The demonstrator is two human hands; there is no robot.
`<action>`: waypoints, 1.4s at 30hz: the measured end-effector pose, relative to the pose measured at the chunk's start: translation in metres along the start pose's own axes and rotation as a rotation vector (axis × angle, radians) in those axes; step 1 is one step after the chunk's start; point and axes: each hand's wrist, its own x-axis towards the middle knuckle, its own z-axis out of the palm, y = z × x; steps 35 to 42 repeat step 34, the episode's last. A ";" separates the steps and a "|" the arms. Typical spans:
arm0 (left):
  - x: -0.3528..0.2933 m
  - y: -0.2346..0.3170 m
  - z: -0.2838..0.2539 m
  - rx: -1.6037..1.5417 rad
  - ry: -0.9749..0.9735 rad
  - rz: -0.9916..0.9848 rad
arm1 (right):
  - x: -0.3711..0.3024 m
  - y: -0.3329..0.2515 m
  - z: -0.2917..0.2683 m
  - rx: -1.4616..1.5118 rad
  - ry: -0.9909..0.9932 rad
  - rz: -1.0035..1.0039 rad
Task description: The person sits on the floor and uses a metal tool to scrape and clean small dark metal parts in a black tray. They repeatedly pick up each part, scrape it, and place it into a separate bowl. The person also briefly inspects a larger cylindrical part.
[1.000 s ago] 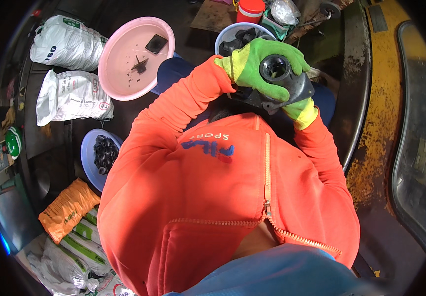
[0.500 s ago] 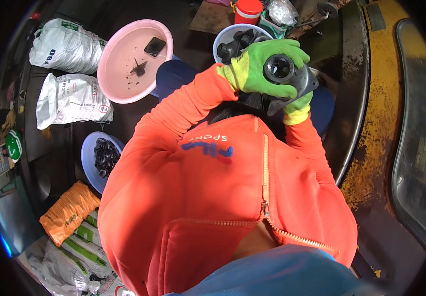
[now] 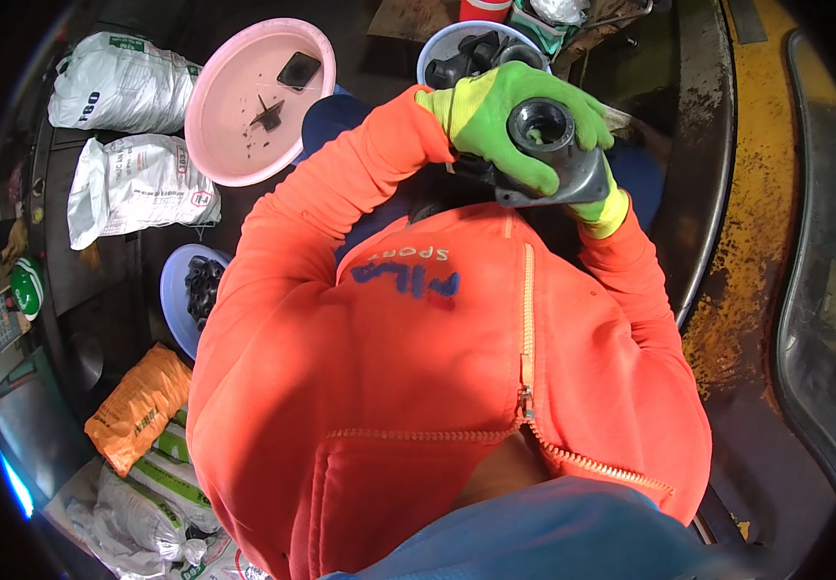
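Both my hands wear green gloves with yellow cuffs and are raised in front of my chest, at the upper middle. Between them is a black moulded part (image 3: 580, 182), with a round open collar facing up and a flat flange with corners. My left hand (image 3: 500, 121) wraps over the part, its fingers closed around the collar. From below and to the right, my right hand (image 3: 592, 205) meets the flange. Most of its fingers are hidden under the part. Just beyond the hands, a blue basin (image 3: 425, 58) holds larger black parts (image 3: 476, 56).
At the left is a pink basin (image 3: 207, 121) with a square black piece (image 3: 298, 70) and black scraps. A smaller blue bowl (image 3: 172, 290) holds little black parts. White sacks (image 3: 142, 184) and an orange sack (image 3: 139, 406) lie further left. A rusty yellow machine (image 3: 756, 174) stands right.
The black part has turned in my hands, its flange now pointing lower right and more level. Both hands have shifted slightly left. My view has also moved a little.
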 end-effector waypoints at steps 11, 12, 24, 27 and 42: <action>0.008 -0.007 -0.022 -0.126 -0.303 0.005 | 0.010 0.001 0.011 -0.124 0.083 -0.008; 0.007 -0.007 -0.027 0.149 -0.183 0.023 | 0.015 0.003 0.006 -0.271 0.121 -0.046; -0.004 -0.020 0.034 0.337 0.620 -0.114 | 0.007 0.024 0.028 0.169 0.621 0.089; -0.004 -0.010 0.029 0.399 0.559 -0.061 | 0.013 0.013 0.024 0.170 0.545 0.166; -0.007 0.006 0.009 0.180 0.256 -0.044 | 0.006 -0.006 0.006 0.272 0.173 0.160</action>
